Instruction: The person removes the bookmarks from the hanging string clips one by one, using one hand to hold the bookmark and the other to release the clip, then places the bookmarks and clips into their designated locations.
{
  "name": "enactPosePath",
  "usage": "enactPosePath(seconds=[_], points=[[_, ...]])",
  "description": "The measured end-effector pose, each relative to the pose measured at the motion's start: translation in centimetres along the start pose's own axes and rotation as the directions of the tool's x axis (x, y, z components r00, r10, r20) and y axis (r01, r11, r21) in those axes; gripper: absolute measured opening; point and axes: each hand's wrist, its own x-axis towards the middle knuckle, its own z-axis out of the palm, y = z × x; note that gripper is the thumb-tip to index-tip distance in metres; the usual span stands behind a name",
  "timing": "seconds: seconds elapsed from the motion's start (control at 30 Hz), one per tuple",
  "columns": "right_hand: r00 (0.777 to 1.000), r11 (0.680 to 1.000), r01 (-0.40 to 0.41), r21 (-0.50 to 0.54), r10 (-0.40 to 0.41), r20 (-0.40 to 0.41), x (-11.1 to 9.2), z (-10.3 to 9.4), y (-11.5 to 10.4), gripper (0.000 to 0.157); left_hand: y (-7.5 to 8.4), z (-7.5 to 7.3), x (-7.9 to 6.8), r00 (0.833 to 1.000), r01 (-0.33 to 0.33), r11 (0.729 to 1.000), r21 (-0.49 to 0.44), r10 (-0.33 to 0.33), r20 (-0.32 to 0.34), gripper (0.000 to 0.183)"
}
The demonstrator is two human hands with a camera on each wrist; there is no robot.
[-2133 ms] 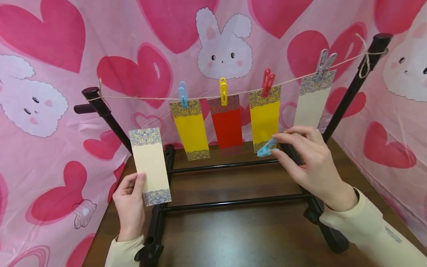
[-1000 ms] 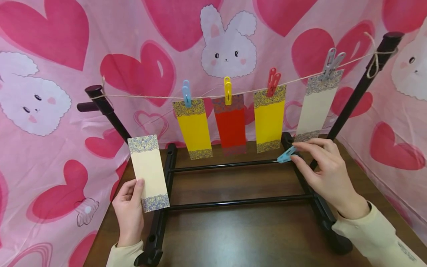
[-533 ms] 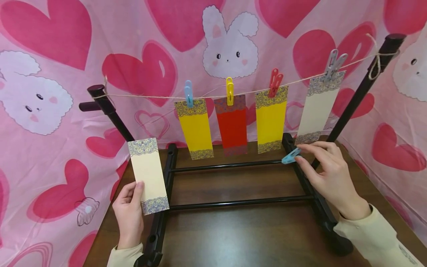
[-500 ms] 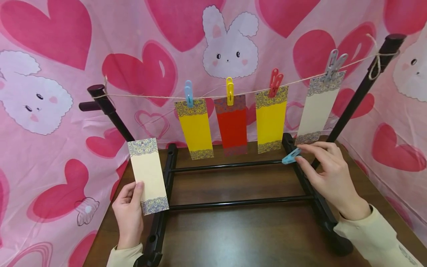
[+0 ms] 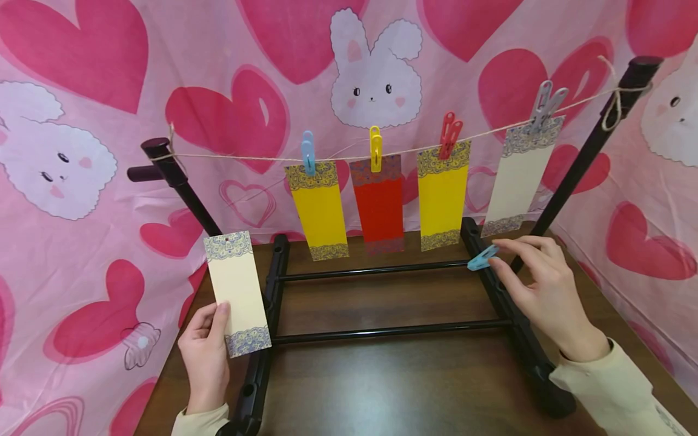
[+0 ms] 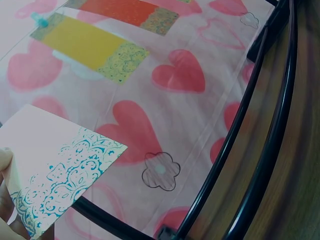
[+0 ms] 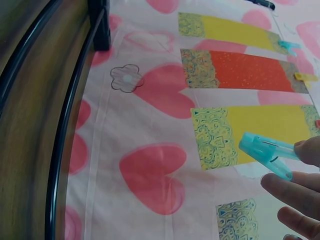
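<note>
1. Head: left hand [image 5: 204, 354] grips a cream rectangular paper card [image 5: 238, 284] before a black tubular rack [image 5: 392, 331]; right hand [image 5: 551, 293] pinches a light-blue plastic clothespin [image 5: 482, 258].
2. Left wrist: card gripped at its edge.
3. Right wrist: clothespin pinched by its handles.

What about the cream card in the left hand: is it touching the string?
Apart. The head view shows this: the top edge of the cream card is below the string, with patterned cloth visible between them.
</note>
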Motion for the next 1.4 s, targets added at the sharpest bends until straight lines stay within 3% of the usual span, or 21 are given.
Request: enactPosePath(seconds=[0.2,0.47,0.87,1.4], points=[[1.0,1.0,-0.019,0.003,0.019,0.014,-0.4,-0.3,0.4,0.067,0.0,-0.6,0.0,1.0,0.005,1.0,0.028,-0.004,-0.013,0.012],[0.998,0.999,-0.05,-0.005,0.051,0.024,-0.8,-0.5,0.8,0.035,0.0,-0.9,0.1,1.0,-0.007,0.999,0.037,0.008,-0.027,0.012],[0.997,0.997,-0.074,-0.02,0.073,-0.008,-1.7,-0.5,1.9,0.041,-0.4,-1.5,0.0,0.999,0.001,0.999,0.046,0.001,-0.043,0.011],[0.994,0.994,-0.108,-0.037,0.107,-0.007,-3.1,-0.7,3.3,0.031,-0.4,-2.7,-0.2,0.998,0.028,0.998,0.051,-0.025,-0.06,0.011]])
